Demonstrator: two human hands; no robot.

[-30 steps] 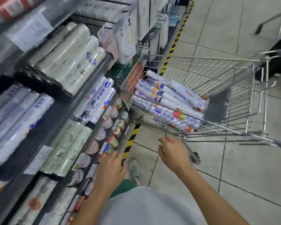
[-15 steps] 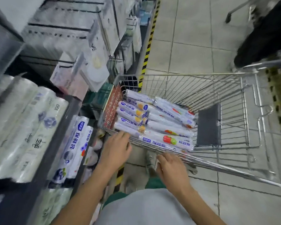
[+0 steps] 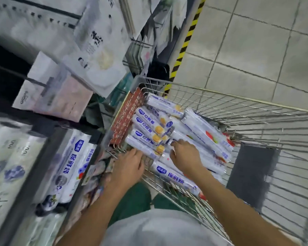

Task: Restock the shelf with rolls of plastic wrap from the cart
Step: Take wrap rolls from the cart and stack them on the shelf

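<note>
The cart (image 3: 247, 110) is open from above around the right hand (image 3: 183, 155), with bare room to that hand's right, past the stacked rolls (image 3: 149, 125). Its near wire wall lies under the left hand (image 3: 128, 167); the shelf (image 3: 34, 174) and hanging packets (image 3: 96, 55) crowd that hand's left.

On my feed, both hands reach into the silver wire shopping cart (image 3: 220, 97): left hand (image 3: 128, 166) at its near corner, right hand (image 3: 183, 155) atop white-and-blue plastic-wrap rolls (image 3: 149, 125), beside the grey store shelf (image 3: 39, 174). Blur hides any grip.
</note>
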